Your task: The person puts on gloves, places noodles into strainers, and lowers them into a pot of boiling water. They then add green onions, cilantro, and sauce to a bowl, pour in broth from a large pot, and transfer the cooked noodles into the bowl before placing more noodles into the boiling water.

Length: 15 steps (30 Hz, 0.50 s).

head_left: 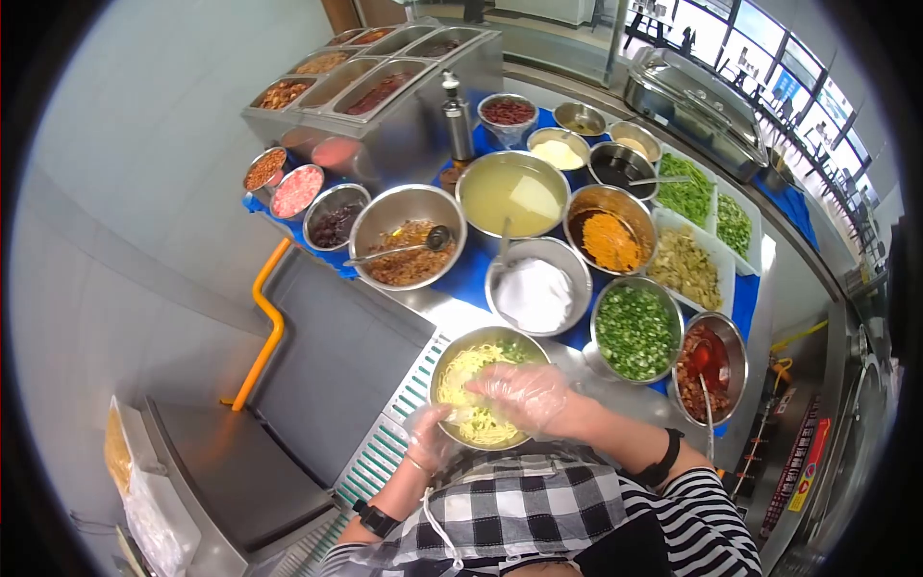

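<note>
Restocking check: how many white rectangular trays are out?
3: long-greens tray at back, chopped-greens tray beside it, yellowish-chunks tray in front. Others may be hidden.

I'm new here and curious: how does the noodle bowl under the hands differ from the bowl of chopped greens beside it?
The noodle bowl holds pale yellow noodles with only a little green; the greens bowl is filled with chopped green bits. The gloved left hand and right hand are at the noodle bowl; nothing touches the greens bowl. Both are round, shiny metal bowls.
</note>
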Tool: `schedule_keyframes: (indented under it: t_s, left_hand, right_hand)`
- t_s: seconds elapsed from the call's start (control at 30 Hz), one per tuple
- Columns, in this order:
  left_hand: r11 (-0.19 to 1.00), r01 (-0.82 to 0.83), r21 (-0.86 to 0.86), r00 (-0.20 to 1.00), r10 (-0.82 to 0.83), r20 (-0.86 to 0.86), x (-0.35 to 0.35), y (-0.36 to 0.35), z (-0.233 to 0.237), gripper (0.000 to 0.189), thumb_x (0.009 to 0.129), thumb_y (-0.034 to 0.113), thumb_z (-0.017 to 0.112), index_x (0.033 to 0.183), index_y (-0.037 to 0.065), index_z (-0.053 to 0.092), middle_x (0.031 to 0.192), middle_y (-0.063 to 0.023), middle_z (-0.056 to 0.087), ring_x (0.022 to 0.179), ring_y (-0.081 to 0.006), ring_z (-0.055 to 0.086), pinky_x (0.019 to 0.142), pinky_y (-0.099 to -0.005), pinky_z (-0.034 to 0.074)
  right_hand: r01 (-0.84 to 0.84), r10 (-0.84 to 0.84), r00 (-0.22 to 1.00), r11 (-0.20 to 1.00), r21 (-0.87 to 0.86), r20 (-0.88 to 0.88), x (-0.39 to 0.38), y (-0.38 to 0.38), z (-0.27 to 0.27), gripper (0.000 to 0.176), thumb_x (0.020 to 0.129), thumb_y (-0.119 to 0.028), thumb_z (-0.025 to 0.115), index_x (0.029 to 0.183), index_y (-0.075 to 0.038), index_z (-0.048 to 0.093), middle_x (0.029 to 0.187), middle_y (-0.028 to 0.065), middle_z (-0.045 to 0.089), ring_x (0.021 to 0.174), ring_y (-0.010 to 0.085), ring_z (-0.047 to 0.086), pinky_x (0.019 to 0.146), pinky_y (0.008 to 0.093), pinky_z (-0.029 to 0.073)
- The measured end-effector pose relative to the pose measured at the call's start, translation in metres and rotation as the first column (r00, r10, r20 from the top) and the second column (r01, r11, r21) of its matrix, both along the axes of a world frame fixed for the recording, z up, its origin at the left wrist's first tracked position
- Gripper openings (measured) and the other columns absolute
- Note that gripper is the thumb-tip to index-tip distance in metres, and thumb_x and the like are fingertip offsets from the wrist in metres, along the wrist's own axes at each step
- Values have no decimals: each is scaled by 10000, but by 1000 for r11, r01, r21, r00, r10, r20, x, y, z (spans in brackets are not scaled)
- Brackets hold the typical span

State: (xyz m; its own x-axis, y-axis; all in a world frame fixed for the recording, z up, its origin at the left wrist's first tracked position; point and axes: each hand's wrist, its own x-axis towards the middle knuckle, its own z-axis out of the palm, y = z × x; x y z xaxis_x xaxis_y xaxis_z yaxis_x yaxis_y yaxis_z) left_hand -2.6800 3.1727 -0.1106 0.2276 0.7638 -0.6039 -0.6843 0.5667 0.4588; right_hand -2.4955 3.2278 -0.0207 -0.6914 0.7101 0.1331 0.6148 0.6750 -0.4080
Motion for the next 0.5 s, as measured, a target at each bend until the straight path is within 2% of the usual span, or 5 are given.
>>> schedule_keyframes:
  t_s: [0.07,0.1,0.2,0.33,0.5]
  left_hand:
    - [999,-11,43,999,13,-52,-35,10,3,245,726,183,509,928,45,516,918,-108,558,841,-196,550,701,-297,464]
    - [944,-6,330,950,108,-292,-46,11,8,293,726,200,492,949,12,515,911,-117,567,818,-194,557,692,-286,464]
    - [988,-95,121,993,103,-61,-111,33,-7,331,720,206,492,968,-12,511,909,-130,568,816,-202,558,698,-292,465]
    - [985,-118,126,990,127,-61,-195,46,-18,336,714,196,501,980,-9,505,941,-136,556,861,-237,547,755,-349,453]
    - [930,-348,120,875,368,-316,-269,65,-7,375,643,150,641,962,24,490,968,-115,518,905,-205,515,800,-318,411]
  right_hand:
    - [106,-115,992,981,-160,-49,-33,16,5,280,773,-256,514,1045,-199,552,890,74,578,780,251,570,664,333,469]
    - [131,-147,985,978,-162,-93,-47,29,11,270,778,-270,514,1032,-190,560,877,76,579,780,248,569,670,331,466]
    - [154,-165,977,985,-83,-136,-99,75,9,260,771,-277,528,996,-155,576,859,92,581,789,251,563,693,327,460]
    - [273,-324,901,940,-204,-287,-163,125,3,261,746,-233,559,981,-118,567,908,120,576,827,274,553,708,350,448]
    - [406,-389,914,859,-312,118,-204,169,-4,329,783,-246,506,1089,-127,488,911,99,587,807,266,565,704,359,445]
